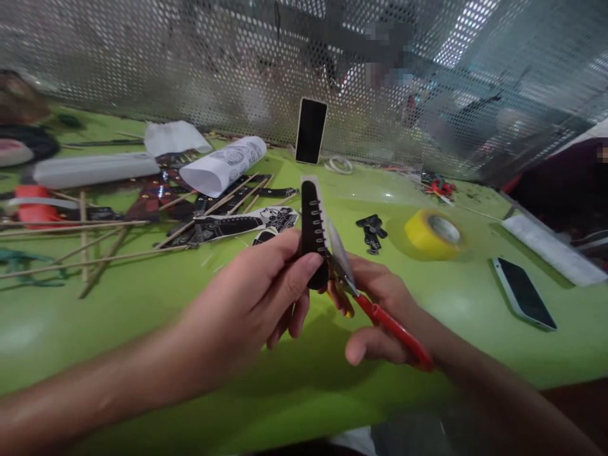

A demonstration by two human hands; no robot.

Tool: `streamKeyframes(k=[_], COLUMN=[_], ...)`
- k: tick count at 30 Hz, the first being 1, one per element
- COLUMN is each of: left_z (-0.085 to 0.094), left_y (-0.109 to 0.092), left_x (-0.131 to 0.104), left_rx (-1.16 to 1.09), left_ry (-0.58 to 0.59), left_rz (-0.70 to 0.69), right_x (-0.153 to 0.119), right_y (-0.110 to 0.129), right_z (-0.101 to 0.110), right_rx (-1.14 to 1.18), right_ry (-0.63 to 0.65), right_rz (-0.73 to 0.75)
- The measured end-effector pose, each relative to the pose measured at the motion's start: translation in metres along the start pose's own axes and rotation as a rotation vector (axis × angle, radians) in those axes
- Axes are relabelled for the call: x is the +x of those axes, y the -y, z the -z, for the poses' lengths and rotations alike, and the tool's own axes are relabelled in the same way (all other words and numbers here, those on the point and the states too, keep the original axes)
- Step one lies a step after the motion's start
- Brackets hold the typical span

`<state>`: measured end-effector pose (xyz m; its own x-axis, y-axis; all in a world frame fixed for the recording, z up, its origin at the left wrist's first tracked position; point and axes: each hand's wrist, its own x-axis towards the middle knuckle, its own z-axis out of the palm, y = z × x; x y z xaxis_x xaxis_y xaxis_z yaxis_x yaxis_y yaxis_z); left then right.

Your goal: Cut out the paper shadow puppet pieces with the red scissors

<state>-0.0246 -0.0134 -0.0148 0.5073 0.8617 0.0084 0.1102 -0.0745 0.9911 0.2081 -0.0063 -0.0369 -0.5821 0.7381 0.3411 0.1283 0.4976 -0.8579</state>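
Note:
Between the thumb and fingers of my left hand (266, 288) is a black paper cutout (312, 218) with white loop marks and a pale strip along its edge. My right hand (384, 291) grips red-handled scissors (396, 332), their blades parted and angled up against the cutout's right edge. Behind my left hand lies a black-and-white printed paper piece (237, 225). Several small black cut pieces (373, 231) sit in a little pile beyond my right hand. My fingers partly hide the lower blades.
On the green table (166, 392), thin wooden sticks (102, 259) and rolled printed paper (228, 166) lie at left. One phone (311, 131) leans on the perforated metal screen (190, 76); another phone (525, 292) lies at right near yellow tape (420, 235). A person's dark sleeve (555, 183) shows at right.

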Motion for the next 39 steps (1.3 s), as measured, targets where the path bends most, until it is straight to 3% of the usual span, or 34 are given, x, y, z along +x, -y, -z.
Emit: streamKeyframes(k=[4,11,17,23,28,31,39], left_z=[-0.002,-0.002,0.0,-0.004,-0.005,-0.004,-0.003], left_y=[0.002,0.002,-0.002,-0.007,-0.01,-0.01,-0.014], left_x=[0.0,-0.002,0.002,-0.003,-0.005,-0.001,0.001], left_rx=[0.096,0.044,0.129,0.003,-0.029,0.004,0.047], left_ry=[0.0,0.046,0.001,0.061,0.068,0.066,0.032], left_rz=[0.008,0.025,-0.003,0.067,0.042,0.024,-0.062], right_x=[-0.001,-0.001,-0.002,-0.004,-0.006,-0.006,-0.005], right_y=[0.003,0.007,0.002,0.01,0.012,0.01,0.01], right_z=[-0.004,-0.004,-0.006,-0.017,-0.026,-0.03,-0.026], right_rx=[-0.031,0.032,0.032,0.05,0.107,0.129,-0.087], right_ry=[-0.01,-0.007,0.057,-0.094,-0.122,-0.132,-0.175], right_rz=[-0.004,-0.054,-0.078,-0.066,-0.084,-0.017,0.025])
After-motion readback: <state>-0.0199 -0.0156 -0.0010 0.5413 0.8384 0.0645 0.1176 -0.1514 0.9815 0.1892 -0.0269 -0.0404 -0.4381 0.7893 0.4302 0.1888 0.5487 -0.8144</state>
